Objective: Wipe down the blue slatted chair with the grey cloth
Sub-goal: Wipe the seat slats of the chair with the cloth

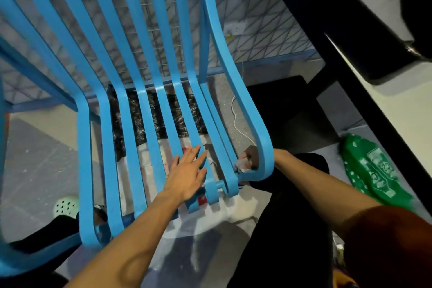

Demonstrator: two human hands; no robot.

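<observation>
The blue slatted chair [149, 105] fills the left and middle of the head view, its slats curving from the backrest down to the seat's front edge. My left hand [187, 173] lies flat on the seat slats near the front, fingers spread, holding nothing. My right hand [248, 159] reaches under the chair's right edge slat and is mostly hidden behind it. It grips a bunched grey cloth [243, 163], of which only a small piece shows between the slats.
A dark desk frame [327, 58] and pale tabletop [397, 110] run along the right. A green plastic bag [376, 170] lies on the floor at right, a white cable [236, 121] beside the chair, a pale green clog [66, 206] at lower left. Mesh fencing stands behind.
</observation>
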